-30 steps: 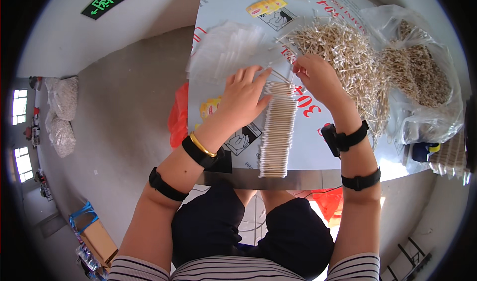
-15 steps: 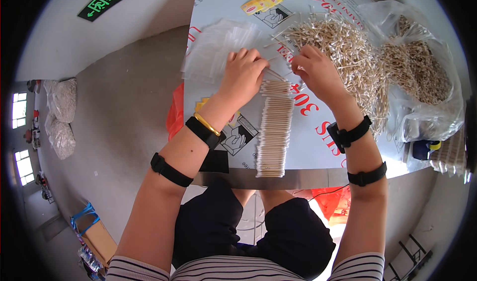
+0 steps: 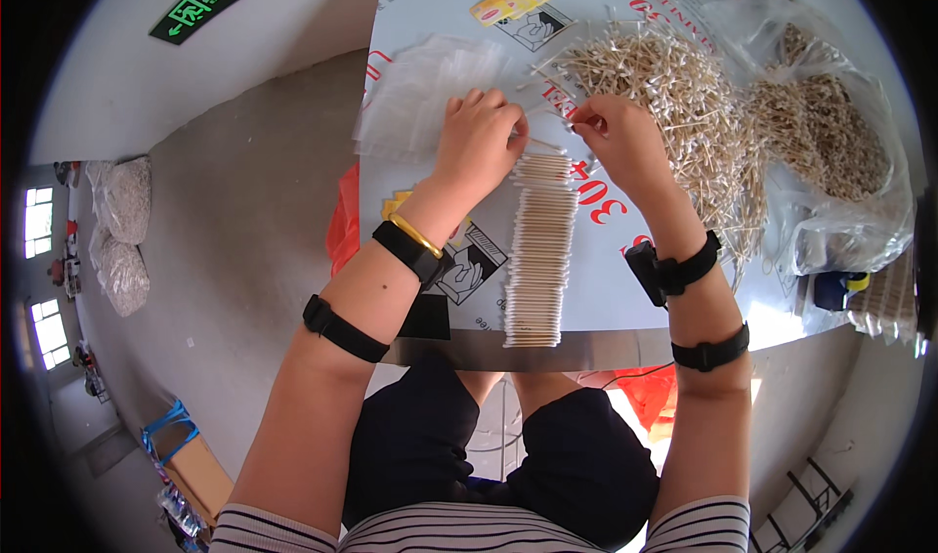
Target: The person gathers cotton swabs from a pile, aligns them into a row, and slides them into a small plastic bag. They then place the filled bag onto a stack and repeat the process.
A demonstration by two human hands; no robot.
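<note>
A neat row of cotton swabs [image 3: 537, 265] lies side by side down to the table's near edge, with a short group of swabs [image 3: 542, 170] just beyond it. My left hand [image 3: 481, 141] is closed at the far end of that group, and a cotton swab [image 3: 543, 146] sticks out rightward from its fingertips. To the right, thumb and forefinger of my right hand [image 3: 622, 135] are pinched on a thin cotton swab, its shaft partly hidden by the fingers. Right beside this hand spreads a big loose heap of cotton swabs [image 3: 674, 89].
Clear flat plastic bags [image 3: 420, 99] lie left of my left hand. Yellow packets [image 3: 512, 4] rest at the far edge, and more [image 3: 396, 204] sit under my left forearm. An open plastic bag of swabs [image 3: 826, 133] stands on the right. The metal table edge [image 3: 469, 356] runs before my lap.
My right hand has turned a little, so its thumb-and-finger pinch shows more plainly. My left hand has hardly moved, and the swab at its fingertips lies flatter over the short group.
</note>
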